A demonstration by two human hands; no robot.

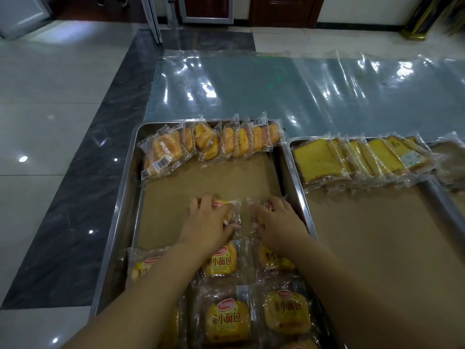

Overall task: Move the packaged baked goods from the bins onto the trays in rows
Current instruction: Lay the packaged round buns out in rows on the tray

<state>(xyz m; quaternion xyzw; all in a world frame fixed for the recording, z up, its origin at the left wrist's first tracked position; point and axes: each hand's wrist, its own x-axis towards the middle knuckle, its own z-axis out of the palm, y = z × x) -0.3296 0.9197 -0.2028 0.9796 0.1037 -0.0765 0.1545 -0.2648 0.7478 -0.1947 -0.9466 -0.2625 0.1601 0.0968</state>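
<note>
A steel tray point(125, 197) lined with brown paper lies in front of me. My left hand point(208, 220) grips a packaged small bread point(225, 206) on the paper in the tray's middle. Just to its right, my right hand point(276, 220) grips a second packaged bread point(268, 206), mostly hidden under the fingers. Several more yellow bread packs point(227, 321) lie in rows at the tray's near end, partly under my forearms. A row of clear-wrapped buns point(208, 142) leans along the tray's far edge.
A second paper-lined tray point(377, 235) sits to the right with a row of wrapped yellow cake slices point(357, 159) at its far end. A third tray's edge point(450, 202) shows at far right. Clear plastic sheeting point(302, 89) covers the floor beyond.
</note>
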